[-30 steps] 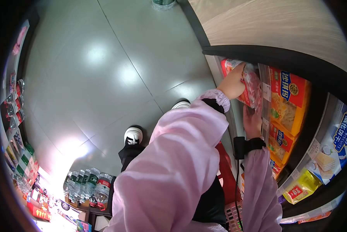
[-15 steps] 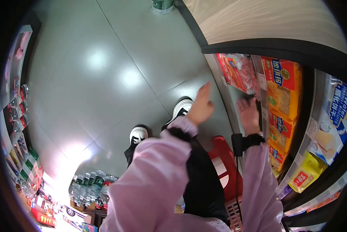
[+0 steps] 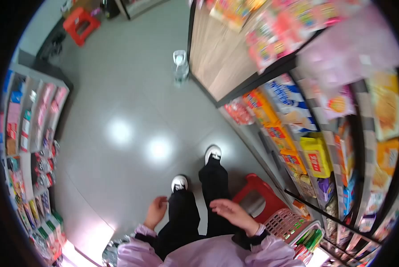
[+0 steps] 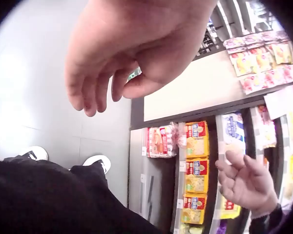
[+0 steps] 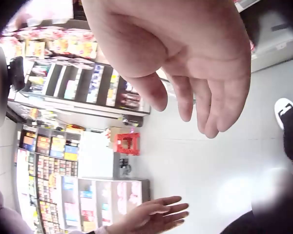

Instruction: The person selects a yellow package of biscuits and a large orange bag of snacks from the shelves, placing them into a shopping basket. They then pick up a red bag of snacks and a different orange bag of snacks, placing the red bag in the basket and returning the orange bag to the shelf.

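Note:
My left hand (image 3: 156,212) hangs in front of my legs with loosely bent fingers and holds nothing. The right hand (image 3: 235,213), also holding nothing, is palm-inward above my thigh near a red plastic stool (image 3: 258,196). In the left wrist view the left hand (image 4: 132,53) is large at the top, its fingers relaxed, and the right hand (image 4: 249,185) overlaps the shelves. A red, clear-wrapped package (image 4: 161,141) lies on the lowest shelf, beside a row of yellow-and-red sachima packs (image 4: 196,175). In the right wrist view the right hand's (image 5: 185,63) fingers hang down.
A pink basket (image 3: 284,224) with snack packets stands by the stool. Tiered snack shelves (image 3: 324,133) line the right, with a blue-and-white wafer bag (image 3: 292,104). A water bottle (image 3: 180,66) stands on the floor near the shelf end. Another shelf unit (image 3: 32,120) is at left.
The left hand has let go of the red package, which stays on the low shelf. Both hands have drawn back toward my body, and the head view has shifted to show more of the shop.

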### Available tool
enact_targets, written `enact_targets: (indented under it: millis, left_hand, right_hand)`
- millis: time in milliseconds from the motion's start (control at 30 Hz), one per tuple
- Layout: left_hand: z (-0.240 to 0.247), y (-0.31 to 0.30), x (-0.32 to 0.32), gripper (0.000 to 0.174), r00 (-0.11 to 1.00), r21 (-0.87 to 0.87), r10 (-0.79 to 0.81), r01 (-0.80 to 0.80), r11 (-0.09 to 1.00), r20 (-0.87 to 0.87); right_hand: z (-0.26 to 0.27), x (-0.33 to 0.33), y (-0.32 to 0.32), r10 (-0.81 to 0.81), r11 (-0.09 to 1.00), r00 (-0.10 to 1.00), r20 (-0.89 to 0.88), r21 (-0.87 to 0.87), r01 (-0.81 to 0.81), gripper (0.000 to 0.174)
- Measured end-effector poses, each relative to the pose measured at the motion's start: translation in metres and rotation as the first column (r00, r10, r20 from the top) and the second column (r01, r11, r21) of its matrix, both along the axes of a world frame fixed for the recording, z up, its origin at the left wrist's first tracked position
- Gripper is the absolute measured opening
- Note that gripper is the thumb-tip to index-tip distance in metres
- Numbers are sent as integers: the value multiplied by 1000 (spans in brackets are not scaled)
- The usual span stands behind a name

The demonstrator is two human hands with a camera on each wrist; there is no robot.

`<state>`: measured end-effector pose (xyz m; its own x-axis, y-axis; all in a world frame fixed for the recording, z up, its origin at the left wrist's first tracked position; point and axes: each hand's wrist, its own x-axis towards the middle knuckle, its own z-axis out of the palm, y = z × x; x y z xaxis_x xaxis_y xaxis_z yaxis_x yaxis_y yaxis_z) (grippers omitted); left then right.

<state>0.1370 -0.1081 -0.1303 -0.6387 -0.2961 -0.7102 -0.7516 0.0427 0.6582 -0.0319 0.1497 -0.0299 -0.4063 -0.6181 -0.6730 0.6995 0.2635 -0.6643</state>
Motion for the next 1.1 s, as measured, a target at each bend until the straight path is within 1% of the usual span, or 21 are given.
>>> enact_targets:
  millis: [33,67,100,133,167,233,267,333,367,433,533,633,667,700,767,800,867,900,967,1033,1100]
  left_hand:
    - [23,-1,6,29,999,10,-35,35,999,-34]
    - [43,-1,13,29,993,84,-22,32,996,-112]
    - [72,-2,13,26,992,149,-55,72,986,-115]
    - [94,-1,14,27,991,215,-32,60,975,-131]
    - [118,1,15,28,986,232,-5,44,972,-166]
    - [157,3,13,28,983,204,-37,74,976,-181]
    - [175,3,13,29,971,168,-71,111,980,-228]
    - [206,7,11,29,950,133,-127,171,976,-286]
    - [218,9,11,30,941,140,-157,207,968,-300]
    - [230,11,11,31,918,169,-236,300,939,-318]
    - [244,19,10,32,872,135,-366,426,895,-326]
    - [259,36,11,29,822,93,-420,487,869,-384]
    - [261,41,12,30,801,77,-457,522,849,-388]
    - [266,51,14,30,798,81,-459,527,846,-389]
    - [279,78,19,31,797,98,-461,534,840,-390]
    - [283,93,25,31,788,91,-486,554,828,-377]
    - [286,132,33,32,759,81,-548,608,790,-353]
    - [283,153,38,32,726,65,-593,650,757,-348]
    - [273,202,54,32,648,41,-691,738,673,-321]
    - [271,269,77,32,545,51,-772,826,561,-327]
    - [279,331,96,32,421,73,-846,904,421,-328]
  right_hand:
    - [21,12,-6,4,998,998,-57,-62,-8,32]
    - [58,15,-13,68,997,992,-107,-39,-73,31]
    - [87,22,-17,102,994,990,-94,-31,-106,31]
    - [111,29,-19,96,994,988,-123,-39,-101,31]
    - [131,39,-20,85,995,985,-147,-43,-92,31]
    - [158,58,-14,52,996,968,-244,-57,-68,31]
    - [170,69,-10,31,997,959,-280,-56,-49,32]
    - [195,88,-1,89,996,917,-390,18,-89,33]
    - [206,99,6,117,993,893,-434,64,-99,33]
    - [219,126,22,108,994,842,-529,65,-87,35]
    - [230,160,51,133,991,750,-648,102,-88,36]
    - [253,187,82,178,977,711,-680,211,-43,37]
    - [242,196,94,199,974,700,-686,216,-65,41]
    - [240,211,105,156,979,681,-715,205,-10,41]
    - [252,234,132,80,978,639,-765,184,98,41]
    - [266,249,147,49,971,658,-751,189,143,40]
    - [266,288,183,-35,953,622,-782,161,256,40]
    - [264,311,205,-80,936,603,-794,149,320,40]
    - [257,367,251,-182,892,614,-768,134,432,39]
    - [249,429,297,-296,833,621,-725,122,539,38]
    - [243,488,334,-391,746,619,-681,159,646,37]
